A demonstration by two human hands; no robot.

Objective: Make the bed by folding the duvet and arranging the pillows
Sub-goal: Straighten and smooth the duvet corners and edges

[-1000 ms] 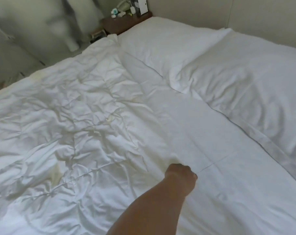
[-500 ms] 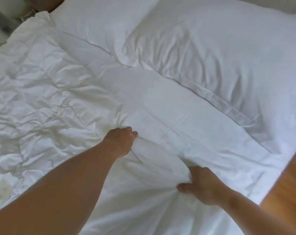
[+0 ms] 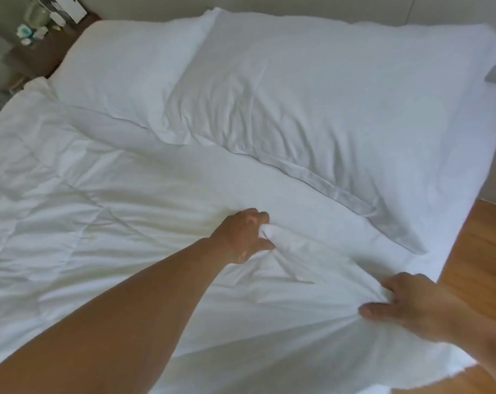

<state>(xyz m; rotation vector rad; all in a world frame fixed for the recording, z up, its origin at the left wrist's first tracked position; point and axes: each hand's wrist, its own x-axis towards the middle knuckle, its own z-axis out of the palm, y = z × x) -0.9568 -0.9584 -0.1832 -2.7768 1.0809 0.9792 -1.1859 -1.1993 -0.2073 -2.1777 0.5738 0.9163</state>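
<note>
Duvet [image 3: 99,223] still gripped by left hand [image 3: 241,237] and right hand [image 3: 411,305], now farther apart.

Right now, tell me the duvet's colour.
The duvet is plain white, no pattern; the head view shows it.

The white, creased duvet [image 3: 85,223] lies spread over the bed, its top edge bunched into ridges where the left hand [image 3: 241,237] and right hand [image 3: 411,305] grip it, while beyond it the near pillow [image 3: 326,109] lies flat, overlapping the far pillow [image 3: 127,72] beside it.
</note>
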